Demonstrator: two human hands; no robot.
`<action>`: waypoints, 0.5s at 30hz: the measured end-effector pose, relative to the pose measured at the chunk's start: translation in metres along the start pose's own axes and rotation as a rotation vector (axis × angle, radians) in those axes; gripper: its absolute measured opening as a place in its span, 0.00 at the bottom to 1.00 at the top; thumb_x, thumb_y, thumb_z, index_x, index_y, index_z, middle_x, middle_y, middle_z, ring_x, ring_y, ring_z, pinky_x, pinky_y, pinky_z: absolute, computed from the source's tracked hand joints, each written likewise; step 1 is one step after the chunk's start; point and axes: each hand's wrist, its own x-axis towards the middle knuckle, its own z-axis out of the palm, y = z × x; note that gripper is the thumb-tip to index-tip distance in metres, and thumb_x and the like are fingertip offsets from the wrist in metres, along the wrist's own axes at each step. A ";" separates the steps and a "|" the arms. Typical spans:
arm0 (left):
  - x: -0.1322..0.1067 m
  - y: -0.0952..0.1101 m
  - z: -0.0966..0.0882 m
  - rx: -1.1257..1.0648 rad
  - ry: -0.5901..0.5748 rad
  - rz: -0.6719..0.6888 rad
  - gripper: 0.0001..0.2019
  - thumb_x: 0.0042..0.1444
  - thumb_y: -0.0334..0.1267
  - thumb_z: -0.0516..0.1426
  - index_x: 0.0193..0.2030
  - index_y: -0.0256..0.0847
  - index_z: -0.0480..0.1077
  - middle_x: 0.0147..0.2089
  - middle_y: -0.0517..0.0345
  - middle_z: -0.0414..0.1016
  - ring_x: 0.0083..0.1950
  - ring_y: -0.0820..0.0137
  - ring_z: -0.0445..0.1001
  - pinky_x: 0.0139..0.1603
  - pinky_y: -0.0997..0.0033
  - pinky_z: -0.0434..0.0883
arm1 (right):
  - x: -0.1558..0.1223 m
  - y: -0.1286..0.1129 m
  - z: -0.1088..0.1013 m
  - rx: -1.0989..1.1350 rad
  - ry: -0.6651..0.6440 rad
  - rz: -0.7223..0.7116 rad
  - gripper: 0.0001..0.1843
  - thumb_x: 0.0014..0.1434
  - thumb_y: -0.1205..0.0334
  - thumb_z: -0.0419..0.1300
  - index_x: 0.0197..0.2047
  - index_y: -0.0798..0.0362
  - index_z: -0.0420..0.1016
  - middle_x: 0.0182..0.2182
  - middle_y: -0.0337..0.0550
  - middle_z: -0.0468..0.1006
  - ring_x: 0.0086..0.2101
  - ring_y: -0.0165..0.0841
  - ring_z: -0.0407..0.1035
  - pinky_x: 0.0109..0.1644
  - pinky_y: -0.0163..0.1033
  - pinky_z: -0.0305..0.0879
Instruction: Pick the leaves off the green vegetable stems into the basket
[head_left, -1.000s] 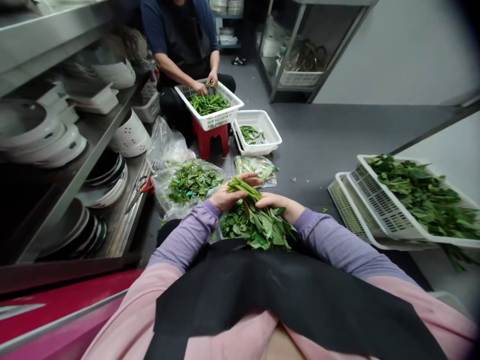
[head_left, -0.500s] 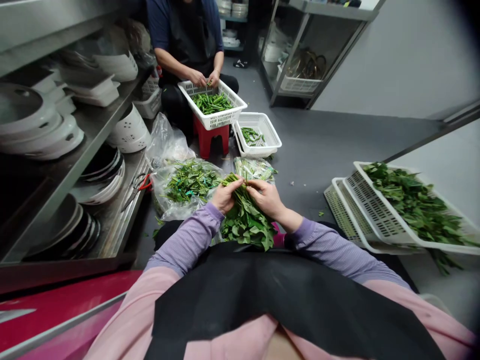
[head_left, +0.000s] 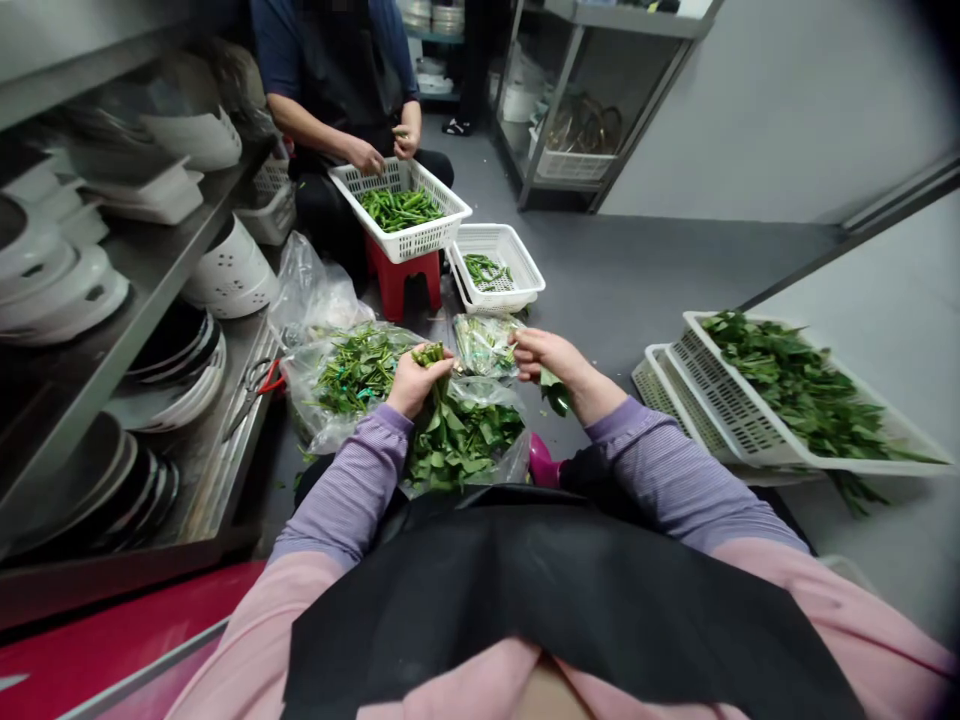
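Note:
My left hand (head_left: 417, 382) is closed around the stems of a bunch of leafy greens (head_left: 450, 432), whose leaves hang down over a clear plastic bag (head_left: 514, 455) in front of my lap. To the right and apart from the bunch, my right hand (head_left: 553, 362) is closed on a leafy green sprig (head_left: 556, 395); its leaf shows below the palm. Beyond my left hand lies an open plastic bag of cut greens (head_left: 352, 372). Between and beyond my hands is a bag of pale stems (head_left: 484, 342).
A co-worker's hands (head_left: 367, 157) are over a white basket of green peppers (head_left: 442, 232) on a red stool (head_left: 403, 283). Another white basket (head_left: 529, 280) stands beside it. Stacked baskets of greens (head_left: 720, 400) are at right. Red-handled scissors (head_left: 255, 395) lie on the left shelf.
My hands, close together on the bunch before, are now apart. My right hand has moved right with a sprig; my left keeps the bunch. The co-worker's hands have separated. The view has shifted slightly.

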 end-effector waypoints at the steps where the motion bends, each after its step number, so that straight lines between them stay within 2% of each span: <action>1: -0.001 0.001 0.002 -0.056 -0.052 -0.051 0.14 0.40 0.40 0.62 0.33 0.34 0.71 0.21 0.62 0.69 0.23 0.76 0.66 0.27 0.74 0.64 | -0.003 0.001 0.004 -0.050 -0.085 0.076 0.15 0.48 0.53 0.63 0.32 0.55 0.66 0.15 0.26 0.53 0.13 0.18 0.45 0.19 0.30 0.53; 3: -0.005 0.003 0.005 -0.153 -0.161 -0.127 0.19 0.41 0.43 0.62 0.39 0.34 0.71 0.22 0.61 0.69 0.23 0.75 0.67 0.26 0.73 0.63 | -0.008 0.008 0.016 -0.124 -0.186 0.151 0.16 0.48 0.53 0.62 0.33 0.57 0.68 0.15 0.28 0.54 0.13 0.19 0.47 0.19 0.31 0.55; 6: -0.008 0.004 0.006 -0.158 -0.251 -0.122 0.16 0.39 0.43 0.64 0.34 0.34 0.71 0.21 0.60 0.69 0.23 0.75 0.67 0.26 0.74 0.63 | -0.015 0.020 0.031 -0.187 -0.241 0.186 0.15 0.49 0.53 0.61 0.32 0.58 0.70 0.16 0.29 0.56 0.14 0.20 0.50 0.21 0.33 0.58; 9: -0.008 0.003 0.002 -0.155 -0.202 -0.068 0.12 0.40 0.42 0.63 0.27 0.35 0.69 0.21 0.60 0.69 0.23 0.76 0.67 0.26 0.74 0.64 | -0.018 0.024 0.037 -0.253 -0.263 0.205 0.12 0.49 0.56 0.59 0.31 0.58 0.71 0.17 0.32 0.60 0.15 0.21 0.53 0.22 0.33 0.61; 15: -0.006 -0.001 0.004 -0.283 -0.143 -0.116 0.10 0.41 0.39 0.62 0.28 0.36 0.68 0.21 0.61 0.70 0.22 0.75 0.68 0.27 0.74 0.66 | -0.022 0.022 0.040 -0.295 -0.194 0.088 0.08 0.48 0.60 0.55 0.23 0.55 0.67 0.14 0.31 0.58 0.15 0.22 0.52 0.21 0.31 0.57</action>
